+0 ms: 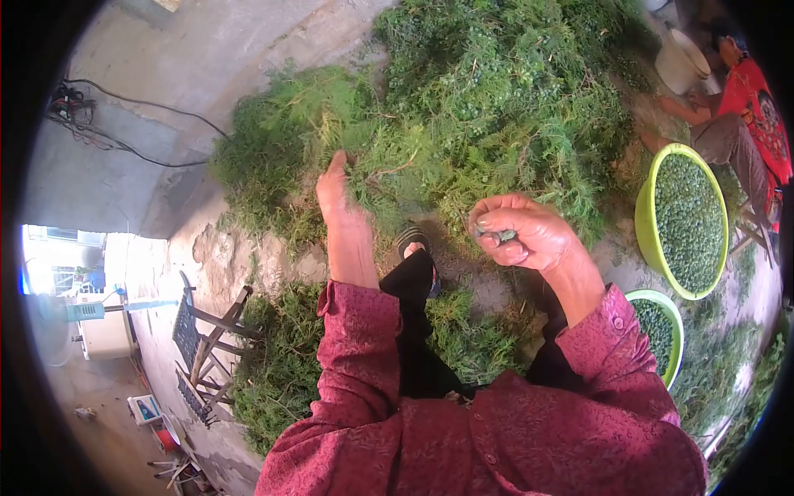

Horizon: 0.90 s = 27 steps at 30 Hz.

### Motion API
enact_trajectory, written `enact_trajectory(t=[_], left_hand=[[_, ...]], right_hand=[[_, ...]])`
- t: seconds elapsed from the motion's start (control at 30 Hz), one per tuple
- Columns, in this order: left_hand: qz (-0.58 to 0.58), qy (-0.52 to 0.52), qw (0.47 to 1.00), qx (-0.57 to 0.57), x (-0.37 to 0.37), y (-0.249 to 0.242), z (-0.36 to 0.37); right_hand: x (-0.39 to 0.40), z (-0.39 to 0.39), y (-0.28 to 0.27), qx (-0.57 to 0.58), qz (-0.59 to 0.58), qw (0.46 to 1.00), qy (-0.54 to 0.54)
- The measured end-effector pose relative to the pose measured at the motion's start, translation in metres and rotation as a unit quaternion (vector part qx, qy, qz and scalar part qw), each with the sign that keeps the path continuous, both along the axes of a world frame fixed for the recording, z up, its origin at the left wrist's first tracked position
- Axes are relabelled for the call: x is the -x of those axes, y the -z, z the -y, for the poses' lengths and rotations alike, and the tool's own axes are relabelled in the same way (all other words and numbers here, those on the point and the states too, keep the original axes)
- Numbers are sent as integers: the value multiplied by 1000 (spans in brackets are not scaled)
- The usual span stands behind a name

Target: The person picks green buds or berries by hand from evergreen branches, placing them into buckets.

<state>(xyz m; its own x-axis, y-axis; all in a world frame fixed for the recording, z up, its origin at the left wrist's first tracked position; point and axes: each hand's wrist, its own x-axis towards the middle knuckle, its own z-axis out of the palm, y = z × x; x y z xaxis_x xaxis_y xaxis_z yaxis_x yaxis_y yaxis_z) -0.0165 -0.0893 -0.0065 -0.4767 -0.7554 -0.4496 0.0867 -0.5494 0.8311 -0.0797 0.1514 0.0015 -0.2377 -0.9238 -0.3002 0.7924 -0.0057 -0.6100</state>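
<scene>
My left hand (335, 194) is closed on a feathery evergreen branch (327, 124), blurred at its tips, in front of the big heap. Curled fingers and thumb of my right hand (529, 236) hold several small green berry-like cones (499, 236), partly hidden in the palm. Behind both hands rises a large heap of cut evergreen branches (504, 91), with more such cones among its leaves. To the right of my right hand stands a yellow-green basin (651, 217) full of the cones, and a second, paler basin (678, 331) holds more of them.
Cut branches (281, 364) also lie around my feet. A folding chair (211, 339) stands at the left, near a fan (62, 318). Black cables (74, 112) hang by the wall. At the right sits another person in a red top (748, 107), near a white bucket (680, 62).
</scene>
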Motion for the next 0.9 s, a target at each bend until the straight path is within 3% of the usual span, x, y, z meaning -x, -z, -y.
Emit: enact_trajectory(t=[0.07,0.13,0.23,0.33,0.43,0.6,0.67,0.8,0.87,0.9], left_hand=[[-26,38,999,-9,-5,-2,-4],[24,34,999,-3,-2,-15,-22],[-7,80,996,-35,9,2,-24],[-7,136,990,-44,9,-6,-43],[-40,125,990,-54,18,-3,-53],[16,166,986,-3,16,-1,-60],[13,169,982,89,19,10,-59],[38,150,983,103,16,-2,-60],[20,133,991,-4,14,-2,-46],[21,132,991,-4,13,1,-38]], right_hand=[[1,2,8,40,77,996,30],[3,4,-3,19,82,994,69],[8,8,0,31,79,991,106],[4,22,3,-64,-10,982,175],[1,28,6,-49,-75,984,151],[-10,33,-2,-43,-123,981,146],[-18,41,-6,-164,-144,954,207],[-20,41,-10,-145,-178,951,208],[-11,33,-6,-141,-139,977,74],[-8,29,-6,-141,-139,977,74]])
